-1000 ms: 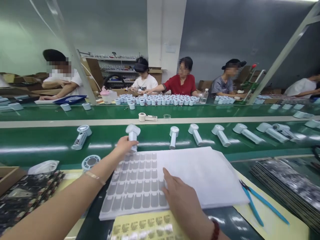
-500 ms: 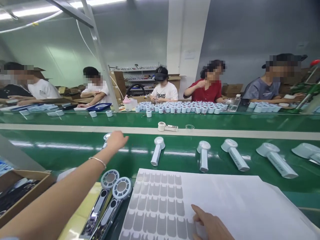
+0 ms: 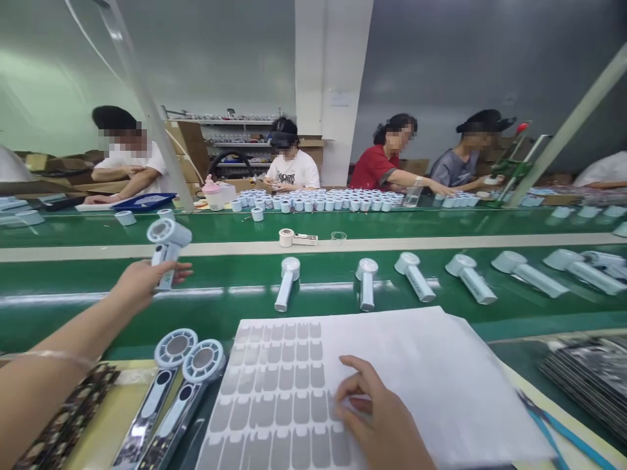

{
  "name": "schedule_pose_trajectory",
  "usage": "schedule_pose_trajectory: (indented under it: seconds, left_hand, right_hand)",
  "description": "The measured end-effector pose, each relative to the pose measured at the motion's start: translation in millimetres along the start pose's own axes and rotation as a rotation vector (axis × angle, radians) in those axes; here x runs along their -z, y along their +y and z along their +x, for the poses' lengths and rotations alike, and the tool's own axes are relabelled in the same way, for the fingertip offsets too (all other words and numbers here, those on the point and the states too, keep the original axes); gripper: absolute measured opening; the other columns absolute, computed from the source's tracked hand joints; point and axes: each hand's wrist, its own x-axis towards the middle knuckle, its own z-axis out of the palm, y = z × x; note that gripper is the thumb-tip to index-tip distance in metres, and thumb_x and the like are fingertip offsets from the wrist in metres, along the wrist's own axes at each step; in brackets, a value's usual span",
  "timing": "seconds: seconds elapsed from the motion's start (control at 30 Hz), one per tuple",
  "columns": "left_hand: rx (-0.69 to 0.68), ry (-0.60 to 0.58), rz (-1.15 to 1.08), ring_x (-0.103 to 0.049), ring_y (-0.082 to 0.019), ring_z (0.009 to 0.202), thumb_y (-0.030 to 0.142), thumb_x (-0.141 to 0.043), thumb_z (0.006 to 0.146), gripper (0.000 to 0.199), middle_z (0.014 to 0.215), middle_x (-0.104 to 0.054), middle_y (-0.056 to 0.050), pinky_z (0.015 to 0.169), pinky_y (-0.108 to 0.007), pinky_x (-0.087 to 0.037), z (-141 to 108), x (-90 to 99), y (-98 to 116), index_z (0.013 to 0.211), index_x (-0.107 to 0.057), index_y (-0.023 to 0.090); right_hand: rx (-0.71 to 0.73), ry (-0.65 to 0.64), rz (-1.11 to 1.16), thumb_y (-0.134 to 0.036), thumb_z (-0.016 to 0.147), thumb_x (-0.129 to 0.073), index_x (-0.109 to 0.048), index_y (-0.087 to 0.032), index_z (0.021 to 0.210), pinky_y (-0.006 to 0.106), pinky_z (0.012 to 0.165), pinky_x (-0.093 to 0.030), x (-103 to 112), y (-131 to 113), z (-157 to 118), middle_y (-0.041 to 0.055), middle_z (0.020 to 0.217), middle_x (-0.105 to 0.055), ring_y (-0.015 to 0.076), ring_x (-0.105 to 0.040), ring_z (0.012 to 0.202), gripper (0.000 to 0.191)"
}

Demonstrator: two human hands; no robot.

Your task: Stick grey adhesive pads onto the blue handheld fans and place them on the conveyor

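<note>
At the left, my left hand (image 3: 140, 282) grips a light blue handheld fan (image 3: 169, 236) by its handle, raised over the green conveyor belt. Below it, two more blue fans (image 3: 203, 360) with bare, shiny handle fronts lean at the near edge. A white sheet of grey stickers (image 3: 287, 376) lies in front of me. At its right-hand column my right hand (image 3: 375, 411) is curled, thumb and index fingertips close together at a sticker's edge. Whether a sticker is between them I cannot make out.
Several blue fans (image 3: 366, 284) lie in a row along the belt (image 3: 245, 290). Blue-handled pliers (image 3: 563, 424) and a stack of dark sheets (image 3: 588, 385) are at right. Several co-workers (image 3: 291, 163) sit across, behind many small blue cups (image 3: 318, 201).
My left hand has picked a fan up off the belt and lifted it to the left. My right fingers have curled in from pointing. The view has turned right.
</note>
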Motion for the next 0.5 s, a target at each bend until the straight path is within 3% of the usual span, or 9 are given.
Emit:
schedule_pose_trajectory:
  seconds: [0.07,0.17,0.23,0.33,0.4,0.5]
  left_hand:
    - [0.004,-0.068,-0.061,-0.050,-0.005,0.046,0.007,-0.057,0.086,0.021,0.055,-0.057,0.006,0.042,-0.010,-0.040,-36.4,-10.0,15.1,0.068,-0.061,0.017]
    - [0.078,-0.176,-0.109,-0.049,-0.011,0.041,0.020,-0.043,0.093,0.029,0.053,-0.057,0.000,0.037,-0.020,-0.044,-95.1,-22.6,20.4,0.086,-0.069,0.012]
    - [0.180,-0.228,-0.179,-0.060,-0.019,0.048,0.025,-0.043,0.091,0.034,0.069,-0.069,-0.009,0.044,-0.033,-0.054,-132.9,-30.8,7.9,0.103,-0.071,0.011]
    - [0.341,-0.318,-0.294,-0.072,-0.029,0.069,0.023,-0.058,0.085,0.031,0.090,-0.074,-0.018,0.060,-0.042,-0.062,-176.7,-45.4,-25.6,0.111,-0.071,0.011]
    - [0.422,-0.314,-0.406,-0.072,-0.027,0.070,0.019,-0.064,0.083,0.028,0.087,-0.072,-0.018,0.063,-0.041,-0.063,-193.7,-55.8,-46.1,0.109,-0.071,0.008]
    - [0.513,-0.224,-0.573,-0.066,-0.017,0.058,0.016,-0.059,0.088,0.024,0.074,-0.067,-0.012,0.056,-0.030,-0.061,-205.6,-68.3,-60.9,0.106,-0.068,0.003]
  right_hand:
    - [-0.084,-0.016,0.141,-0.016,0.069,-0.059,-0.058,-0.027,0.116,0.036,0.083,-0.053,2.6,-9.3,4.9,-0.0054,0.080,-0.071,0.0208,-0.069,0.083,0.049]
    - [-0.198,-0.046,0.317,-0.013,0.064,-0.067,-0.060,-0.022,0.106,0.038,0.083,-0.050,9.3,-19.5,12.1,-0.0050,0.072,-0.071,0.0219,-0.068,0.079,0.044]
    - [-0.250,-0.070,0.404,-0.018,0.063,-0.074,-0.060,-0.020,0.101,0.037,0.080,-0.050,16.1,-23.7,15.9,-0.0029,0.071,-0.072,0.0218,-0.070,0.076,0.041]
    - [-0.296,-0.106,0.519,-0.032,0.061,-0.084,-0.061,-0.018,0.101,0.034,0.078,-0.050,26.1,-27.6,18.0,0.0007,0.077,-0.074,0.0210,-0.071,0.078,0.049]
    - [-0.306,-0.133,0.584,-0.038,0.057,-0.088,-0.062,-0.017,0.100,0.033,0.078,-0.049,29.8,-29.8,17.3,0.0011,0.078,-0.073,0.0199,-0.071,0.078,0.055]
    - [-0.293,-0.207,0.642,-0.038,0.050,-0.094,-0.066,-0.016,0.094,0.032,0.078,-0.049,30.6,-35.3,14.5,0.0019,0.077,-0.073,0.0190,-0.070,0.075,0.057]
